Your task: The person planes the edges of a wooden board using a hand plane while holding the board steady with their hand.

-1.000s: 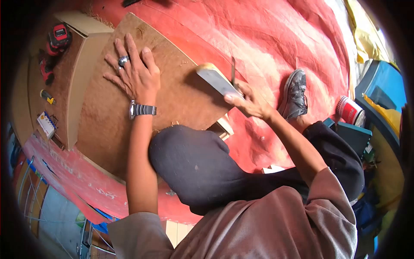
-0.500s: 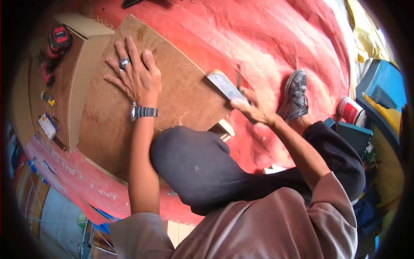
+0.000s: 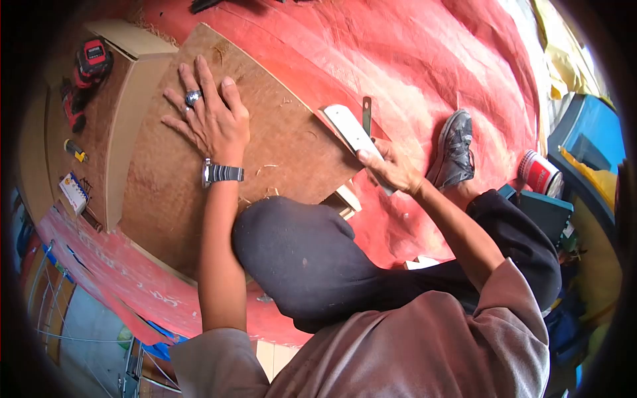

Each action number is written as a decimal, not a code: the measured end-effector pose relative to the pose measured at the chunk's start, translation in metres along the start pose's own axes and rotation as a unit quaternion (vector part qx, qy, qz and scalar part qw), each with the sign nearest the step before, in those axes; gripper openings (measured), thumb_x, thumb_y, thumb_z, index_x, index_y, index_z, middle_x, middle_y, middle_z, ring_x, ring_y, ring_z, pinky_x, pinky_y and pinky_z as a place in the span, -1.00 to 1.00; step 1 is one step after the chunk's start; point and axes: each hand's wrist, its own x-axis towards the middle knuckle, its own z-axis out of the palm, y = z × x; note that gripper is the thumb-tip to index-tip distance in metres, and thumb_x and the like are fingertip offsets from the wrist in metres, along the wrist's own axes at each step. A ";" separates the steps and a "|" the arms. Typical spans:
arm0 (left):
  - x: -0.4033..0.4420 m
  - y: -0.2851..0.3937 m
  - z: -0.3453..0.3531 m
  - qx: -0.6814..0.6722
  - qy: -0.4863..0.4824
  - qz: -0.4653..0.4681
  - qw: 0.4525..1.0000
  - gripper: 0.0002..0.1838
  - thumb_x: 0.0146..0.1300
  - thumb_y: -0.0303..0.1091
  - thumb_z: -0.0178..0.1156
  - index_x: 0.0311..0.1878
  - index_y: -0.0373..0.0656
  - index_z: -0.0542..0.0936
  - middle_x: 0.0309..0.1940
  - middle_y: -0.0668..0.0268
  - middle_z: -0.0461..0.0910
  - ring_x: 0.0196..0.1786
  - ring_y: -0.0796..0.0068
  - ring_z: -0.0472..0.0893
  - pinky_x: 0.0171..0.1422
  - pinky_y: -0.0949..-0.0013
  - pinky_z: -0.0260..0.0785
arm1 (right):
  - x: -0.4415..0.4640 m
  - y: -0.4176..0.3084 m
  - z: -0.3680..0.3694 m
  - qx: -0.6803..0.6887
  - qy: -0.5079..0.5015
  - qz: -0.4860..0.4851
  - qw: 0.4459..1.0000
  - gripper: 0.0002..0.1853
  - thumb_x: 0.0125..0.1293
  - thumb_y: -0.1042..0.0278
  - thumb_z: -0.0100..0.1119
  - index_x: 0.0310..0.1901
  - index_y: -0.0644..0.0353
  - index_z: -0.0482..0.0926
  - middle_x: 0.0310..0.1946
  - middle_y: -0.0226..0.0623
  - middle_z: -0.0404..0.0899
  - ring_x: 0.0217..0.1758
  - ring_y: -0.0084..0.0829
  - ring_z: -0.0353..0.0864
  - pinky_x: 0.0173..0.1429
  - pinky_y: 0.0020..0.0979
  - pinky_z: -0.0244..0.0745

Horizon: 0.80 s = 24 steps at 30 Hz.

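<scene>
A brown wooden board [image 3: 285,142] lies in front of me, with curled shavings on it. My left hand [image 3: 215,116] rests flat on its upper part, fingers spread, with a ring and a wristwatch. My right hand [image 3: 397,169] grips a hand plane [image 3: 348,127] at the board's right edge. The plane's long pale flat face is turned up toward me, and a dark metal blade [image 3: 367,114] sticks out on its far side. I cannot tell whether the plane touches the edge. My bent knee [image 3: 292,232] is against the near side of the board.
On a wooden box [image 3: 126,132] at left are a red and black cordless drill [image 3: 91,63], a yellow and black cutter [image 3: 75,150], a small notepad [image 3: 73,192] and screws. Red sheeting [image 3: 398,60] covers the floor. At right stand a red-white can [image 3: 541,174] and a teal case [image 3: 545,207].
The hand plane has tilted in my right hand, so more of its pale flat face and its blade show. My left hand stays in nearly the same place on the board.
</scene>
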 end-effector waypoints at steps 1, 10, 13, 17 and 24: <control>0.001 0.001 0.001 -0.004 -0.003 -0.004 1.000 -0.32 0.59 0.14 -0.13 0.70 0.21 0.22 0.72 0.21 0.12 0.66 -0.45 0.08 0.56 -0.69 -0.24 | -0.004 -0.008 0.000 0.025 -0.002 0.025 0.999 -0.30 0.55 -0.14 0.20 0.44 0.33 0.49 0.16 -0.16 0.69 0.19 -0.35 0.61 0.35 -0.23 0.47; -0.002 -0.002 0.003 0.019 -0.012 -0.003 1.000 -0.32 0.60 0.15 -0.16 0.71 0.23 0.18 0.73 0.25 0.10 0.66 -0.45 0.05 0.58 -0.66 -0.26 | 0.153 -0.099 0.021 -0.111 0.033 -0.152 0.981 -0.20 0.44 -0.39 0.19 0.32 0.28 0.57 0.07 -0.06 0.74 0.15 -0.30 0.64 0.31 -0.22 0.49; 0.002 0.000 0.000 0.002 -0.007 -0.007 1.000 -0.31 0.60 0.15 -0.16 0.71 0.22 0.18 0.73 0.24 0.11 0.66 -0.46 0.05 0.58 -0.66 -0.27 | 0.061 -0.020 0.012 -0.065 0.056 -0.165 0.983 -0.19 0.42 -0.32 0.27 0.36 0.32 0.56 0.13 -0.03 0.70 0.24 -0.24 0.64 0.39 -0.20 0.45; 0.001 -0.001 -0.003 -0.011 -0.009 -0.009 1.000 -0.31 0.58 0.13 -0.13 0.70 0.21 0.20 0.73 0.23 0.10 0.66 -0.48 0.06 0.57 -0.68 -0.26 | 0.024 -0.019 0.006 -0.096 0.033 -0.078 0.992 -0.33 0.41 -0.28 0.32 0.10 0.31 0.66 -0.17 -0.19 0.68 -0.04 -0.36 0.63 0.14 -0.24 0.52; -0.001 -0.003 0.000 0.011 -0.016 -0.001 1.000 -0.32 0.57 0.10 -0.11 0.69 0.19 0.23 0.72 0.21 0.11 0.66 -0.47 0.06 0.55 -0.70 -0.23 | 0.154 -0.112 0.023 -0.109 0.031 -0.134 0.984 -0.30 0.44 -0.32 0.25 0.19 0.28 0.63 -0.05 -0.07 0.71 0.05 -0.31 0.66 0.17 -0.20 0.54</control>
